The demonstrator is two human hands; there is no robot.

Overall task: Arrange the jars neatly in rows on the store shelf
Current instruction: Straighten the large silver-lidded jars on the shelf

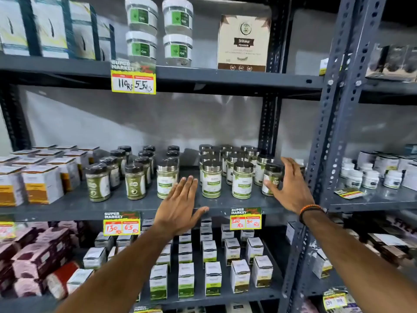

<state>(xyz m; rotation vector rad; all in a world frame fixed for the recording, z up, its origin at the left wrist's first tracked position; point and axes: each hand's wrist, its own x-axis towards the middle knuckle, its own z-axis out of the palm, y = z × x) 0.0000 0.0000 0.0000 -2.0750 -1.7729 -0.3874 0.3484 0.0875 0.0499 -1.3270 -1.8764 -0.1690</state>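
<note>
A person's two bare hands reach toward jars on the middle shelf [74, 205] of a grey metal store rack. The left hand [180, 204] hovers flat with fingers spread, holding nothing, just in front of a steel-lidded jar [166, 178] that stands alone at the shelf's front. The right hand [290, 185], an orange-and-black band [311, 210] on its wrist, is open with fingers extended, its palm beside the rightmost front jar [270, 179]; whether it touches the jar cannot be told. Between the hands stand two more front jars, with rows of steel-lidded jars [228, 163] behind them; those at the back overlap and blur, so an exact count is unclear. Left of the lone jar, about ten black-lidded jars [135, 182] stand in three rows running back. Further left on the shelf sit white and orange boxes [42, 184], cut off by the frame edge. Three yellow price tags hang on the shelf edges: one [133, 83] above the jars and two, [121, 224] and [246, 219], below. The shelf above holds four clear tubs [159, 30] stacked in pairs and a cream packet [243, 42]. Small boxes [212, 263] fill the shelf below. A sheet of plastic lines the rack's back.
</note>
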